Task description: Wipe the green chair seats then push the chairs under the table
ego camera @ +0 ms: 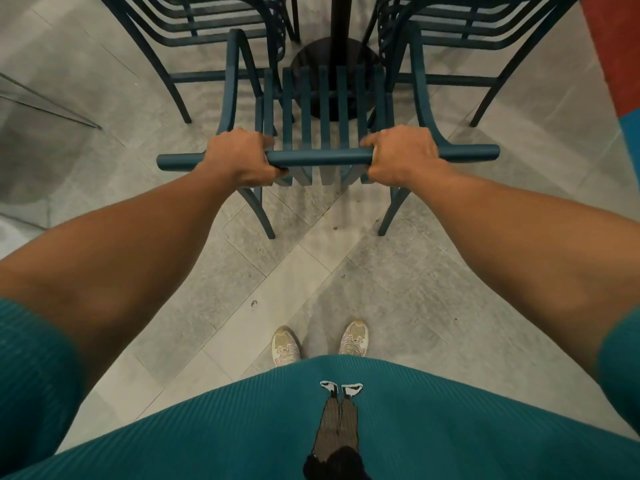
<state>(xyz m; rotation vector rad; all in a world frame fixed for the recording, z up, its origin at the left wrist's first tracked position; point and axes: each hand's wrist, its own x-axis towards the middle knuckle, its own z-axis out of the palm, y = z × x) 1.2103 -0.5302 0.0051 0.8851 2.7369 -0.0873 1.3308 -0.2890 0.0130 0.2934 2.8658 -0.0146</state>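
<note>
A green slatted chair (325, 98) stands right in front of me, seen from above and behind, its seat pointing toward the black table post (341, 29) and round base (304, 64). My left hand (242, 157) grips the chair's top back rail (318, 158) left of centre. My right hand (401, 155) grips the same rail right of centre. Both hands are closed around the rail. No cloth shows in either hand. The tabletop is out of view.
Two more green chairs stand by the table post, one at the far left (207, 26) and one at the far right (460, 26). A glass panel edge (48, 105) is at the left. My feet (318, 341) stand on grey floor tiles behind the chair.
</note>
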